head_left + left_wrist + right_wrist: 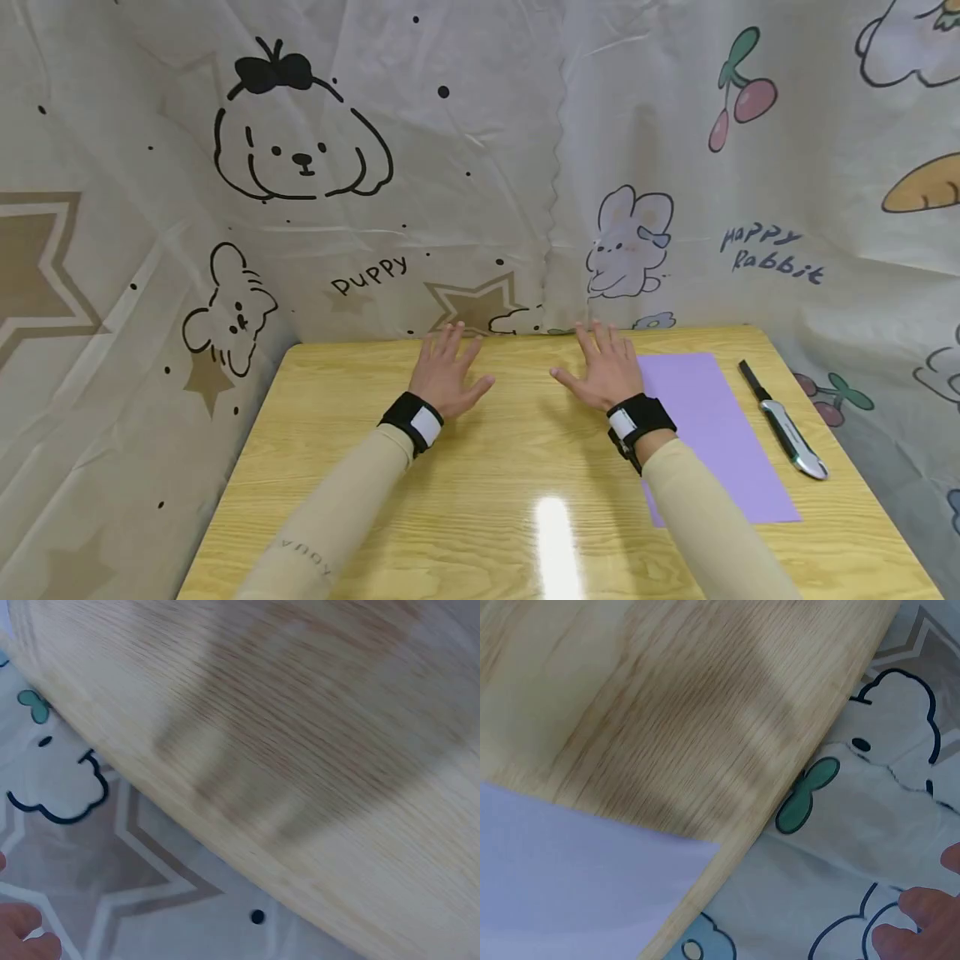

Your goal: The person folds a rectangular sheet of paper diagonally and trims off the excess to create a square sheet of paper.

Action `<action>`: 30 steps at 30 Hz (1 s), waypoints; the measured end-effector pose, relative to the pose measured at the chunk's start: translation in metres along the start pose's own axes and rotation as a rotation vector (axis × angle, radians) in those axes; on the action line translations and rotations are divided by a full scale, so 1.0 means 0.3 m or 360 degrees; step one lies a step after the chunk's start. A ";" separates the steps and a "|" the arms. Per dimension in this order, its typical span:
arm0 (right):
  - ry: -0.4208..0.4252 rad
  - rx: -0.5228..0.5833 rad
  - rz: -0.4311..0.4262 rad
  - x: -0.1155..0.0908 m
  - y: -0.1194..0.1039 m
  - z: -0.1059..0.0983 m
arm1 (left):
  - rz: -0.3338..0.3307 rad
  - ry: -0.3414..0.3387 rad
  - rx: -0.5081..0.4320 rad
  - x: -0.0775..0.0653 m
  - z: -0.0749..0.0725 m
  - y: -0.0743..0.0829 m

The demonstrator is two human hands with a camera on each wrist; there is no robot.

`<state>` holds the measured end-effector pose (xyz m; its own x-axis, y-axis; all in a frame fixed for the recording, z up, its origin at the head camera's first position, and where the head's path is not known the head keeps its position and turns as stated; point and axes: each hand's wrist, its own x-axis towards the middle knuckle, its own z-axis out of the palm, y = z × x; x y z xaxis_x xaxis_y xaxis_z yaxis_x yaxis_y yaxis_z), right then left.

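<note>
Both hands hover over the far part of the wooden table, fingers spread and holding nothing. The left hand [444,375] is left of the middle, its thumb pointing inward; only a few of its fingertips [30,934] show at the lower left of the left wrist view. Over the table's right half is the right hand [603,371], beside the left edge of a purple sheet of paper [705,417]. The right wrist view shows some of its fingertips [922,922] and a corner of the sheet. Right of the sheet lies a utility knife [783,425], its dark end pointing away.
The wooden table [495,467] ends at the back against a printed cloth [480,167] with puppy and rabbit drawings, which also hangs along both sides. A bright light reflection falls on the near part of the tabletop. Each wrist wears a black strap [412,421].
</note>
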<state>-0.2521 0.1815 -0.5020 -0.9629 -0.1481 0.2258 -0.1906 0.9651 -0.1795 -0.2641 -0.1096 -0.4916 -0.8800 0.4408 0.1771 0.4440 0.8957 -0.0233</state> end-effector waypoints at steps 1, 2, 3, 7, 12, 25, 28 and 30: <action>0.0003 -0.0007 0.0009 -0.004 0.013 -0.002 | 0.0013 -0.0005 0.0002 0.010 0.002 0.014; 0.0014 0.0000 0.0017 -0.008 0.026 -0.004 | 0.0029 -0.0012 0.0006 0.020 0.003 0.029; 0.0018 -0.0006 0.0029 -0.013 0.039 -0.006 | 0.0045 -0.0021 0.0018 0.030 0.005 0.044; 0.0015 -0.0029 0.0076 -0.035 0.094 -0.022 | 0.0116 -0.0029 0.0054 0.070 0.015 0.109; 0.0002 -0.0027 0.0155 -0.071 0.164 -0.043 | 0.0226 0.0003 0.0076 0.114 0.029 0.204; -0.0160 0.0107 0.0440 -0.277 0.357 -0.021 | 0.0605 -0.0186 0.0016 0.149 0.082 0.563; -0.0220 0.0106 0.0483 -0.316 0.382 -0.018 | 0.0666 -0.0226 0.0015 0.149 0.110 0.637; -0.0254 0.0090 0.0500 -0.332 0.393 -0.016 | 0.0704 -0.0217 0.0013 0.151 0.136 0.683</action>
<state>-0.1778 0.3112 -0.5412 -0.9930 0.1180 -0.0004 0.1138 0.9561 -0.2699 -0.2198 0.0962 -0.5284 -0.6206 0.7839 0.0176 0.7810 0.6200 -0.0751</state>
